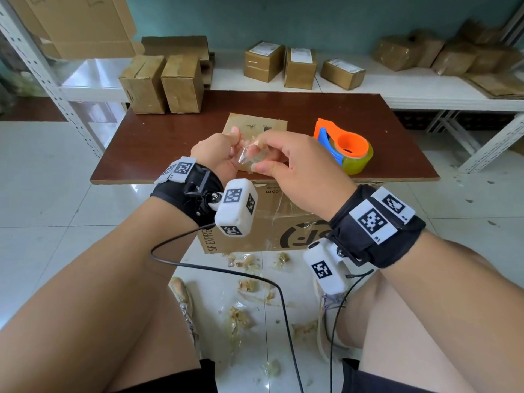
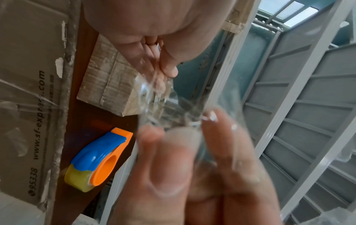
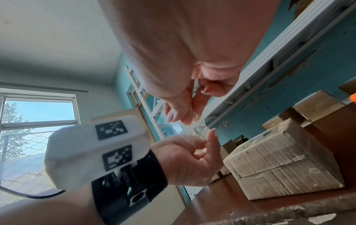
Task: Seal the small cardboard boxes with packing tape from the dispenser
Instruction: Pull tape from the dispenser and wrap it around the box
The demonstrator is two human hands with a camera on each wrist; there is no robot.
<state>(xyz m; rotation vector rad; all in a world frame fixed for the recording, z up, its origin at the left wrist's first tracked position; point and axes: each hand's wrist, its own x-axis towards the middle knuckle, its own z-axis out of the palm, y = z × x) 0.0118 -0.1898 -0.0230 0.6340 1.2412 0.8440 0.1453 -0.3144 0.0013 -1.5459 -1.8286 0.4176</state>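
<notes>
Above the brown table (image 1: 158, 148), both hands pinch a crumpled strip of clear tape (image 1: 246, 158). My left hand (image 1: 234, 147) holds its left end and my right hand (image 1: 257, 154) its right end. Under them lies a small flat cardboard box (image 1: 255, 124), partly hidden by the hands. To the right of the box lies the orange and blue tape dispenser (image 1: 344, 148) with its yellowish roll, and neither hand touches it. The left wrist view shows the tape (image 2: 167, 103) stretched between my fingers (image 2: 173, 152) and my right hand (image 2: 163, 64).
Two taller boxes (image 1: 161, 83) stand at the table's back left corner. Several labelled boxes (image 1: 300, 66) sit on the white shelf (image 1: 425, 92) behind. A large printed carton (image 1: 269, 231) is under the table. Tape scraps (image 1: 241, 316) and a cable (image 1: 255, 276) lie by my feet.
</notes>
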